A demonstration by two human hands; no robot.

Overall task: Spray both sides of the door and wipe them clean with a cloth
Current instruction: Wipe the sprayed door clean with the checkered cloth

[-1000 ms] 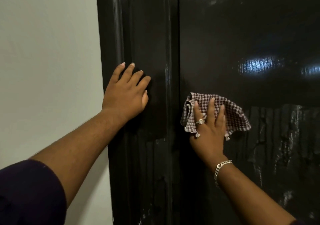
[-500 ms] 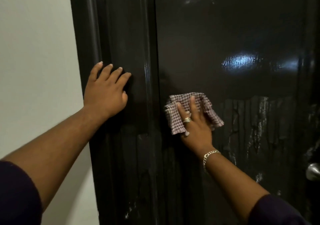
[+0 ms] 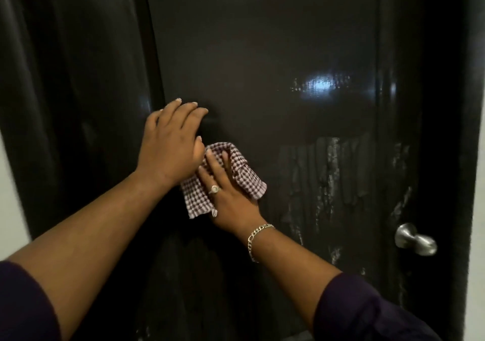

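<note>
Right hand [image 3: 231,199] flat, pressing cloth [image 3: 244,172] to door [image 3: 262,65]; left hand [image 3: 172,144] flat alongside.

left hand [image 3: 172,145] now beside cloth [image 3: 237,175] — doorknob [image 3: 416,239] fully visible

No readable text or labels anywhere.

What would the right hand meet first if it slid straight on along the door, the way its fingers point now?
The right hand, flat on the checked cloth, points up and slightly left. Probably it meets the left hand first, just above on the door.
</note>
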